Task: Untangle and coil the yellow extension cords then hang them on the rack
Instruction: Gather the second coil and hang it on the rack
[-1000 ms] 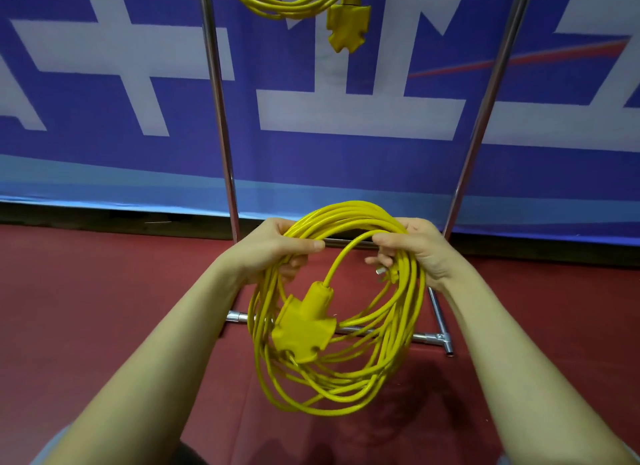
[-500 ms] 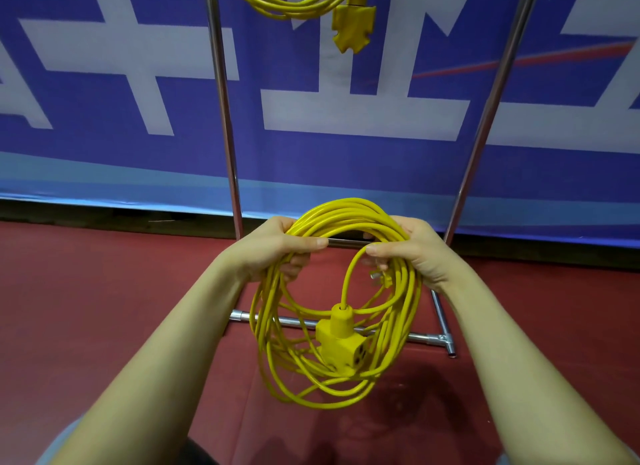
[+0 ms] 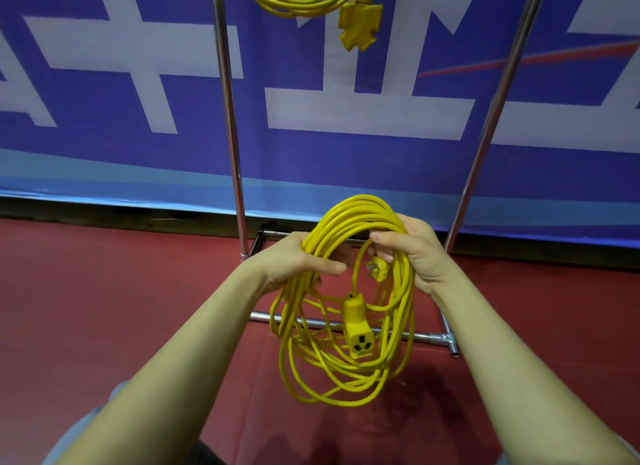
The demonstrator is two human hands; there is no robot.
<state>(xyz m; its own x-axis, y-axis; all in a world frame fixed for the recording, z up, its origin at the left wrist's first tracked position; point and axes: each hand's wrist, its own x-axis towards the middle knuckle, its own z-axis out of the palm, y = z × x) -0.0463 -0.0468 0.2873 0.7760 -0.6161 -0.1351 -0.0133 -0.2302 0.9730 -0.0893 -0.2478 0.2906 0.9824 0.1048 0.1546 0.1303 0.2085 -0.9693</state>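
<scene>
Both hands gripping one coiled cord (image 3: 346, 367) at its top, left hand (image 3: 294, 262) and right hand (image 3: 417, 253) curled round the bundled loops, socket end (image 3: 358, 329) dangling inside. Coiling apparently finished; next likely lifting it onto the rack (image 3: 228, 118), beside another glossy, rubbery coil (image 3: 298, 0) hanging near the rack's top.

coiled cord (image 3: 349, 371) between both hands, left hand (image 3: 294, 260) on its left, right hand (image 3: 415, 253) on its right | rack (image 3: 228, 118) right behind | second coil (image 3: 304, 0) hanging up top | banner (image 3: 346, 159) behind the rack
</scene>
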